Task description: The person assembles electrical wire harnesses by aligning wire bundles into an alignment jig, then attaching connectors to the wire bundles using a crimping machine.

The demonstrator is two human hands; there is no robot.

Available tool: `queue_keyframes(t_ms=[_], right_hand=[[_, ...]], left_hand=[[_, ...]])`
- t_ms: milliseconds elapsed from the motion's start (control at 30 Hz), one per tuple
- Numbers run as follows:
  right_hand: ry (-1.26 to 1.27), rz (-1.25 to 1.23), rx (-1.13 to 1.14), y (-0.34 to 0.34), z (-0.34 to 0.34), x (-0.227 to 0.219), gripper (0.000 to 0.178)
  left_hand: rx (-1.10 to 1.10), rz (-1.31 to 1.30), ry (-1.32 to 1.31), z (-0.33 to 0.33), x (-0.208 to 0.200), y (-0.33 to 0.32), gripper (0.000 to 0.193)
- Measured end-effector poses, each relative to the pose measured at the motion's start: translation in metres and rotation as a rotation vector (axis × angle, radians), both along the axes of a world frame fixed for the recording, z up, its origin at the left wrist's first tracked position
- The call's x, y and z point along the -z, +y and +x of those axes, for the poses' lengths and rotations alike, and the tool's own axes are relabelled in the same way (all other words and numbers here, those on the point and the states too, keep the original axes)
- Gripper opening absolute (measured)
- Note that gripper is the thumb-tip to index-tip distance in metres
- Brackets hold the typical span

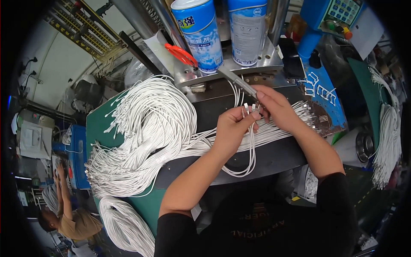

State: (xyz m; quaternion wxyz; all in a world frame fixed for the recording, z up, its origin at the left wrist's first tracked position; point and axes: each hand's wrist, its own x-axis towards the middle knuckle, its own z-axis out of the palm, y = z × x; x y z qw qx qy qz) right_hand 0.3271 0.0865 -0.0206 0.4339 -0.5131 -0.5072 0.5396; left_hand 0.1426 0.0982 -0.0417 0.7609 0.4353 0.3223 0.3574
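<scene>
My left hand (233,126) pinches a few thin white cables (253,150) near their ends. Small white connectors (246,107) stick up past its fingertips, and the cables loop down below. Close beside it, my right hand (276,107) is closed around a slim, long grey tool (239,83). The tool slants up and left, its narrow end in front of a blue spray can (199,36); its exact kind I cannot tell. Some right-hand fingers are hidden near the connectors. Under both hands runs a bundle of white cables (201,145) across the black work surface (184,171).
A large coiled heap of white cables (167,107) lies on the green mat (100,118) at left. Behind my hands stand a second spray can (248,34) and a red loop-shaped handle (180,53). A blue control box (334,15) is at upper right. Another person (77,222) works far left.
</scene>
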Motion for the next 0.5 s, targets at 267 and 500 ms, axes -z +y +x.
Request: queue_keyframes(t_ms=[267,500], right_hand=[[-0.070,0.050,0.076,-0.009,-0.015,0.026,0.038],[-0.295,0.223,0.004,-0.006,-0.003,0.033,0.036]], left_hand=[[-0.120,-0.094,-0.090,-0.006,0.025,0.017,0.017],[0.099,0.372,0.282,-0.014,0.040,0.031,0.027]])
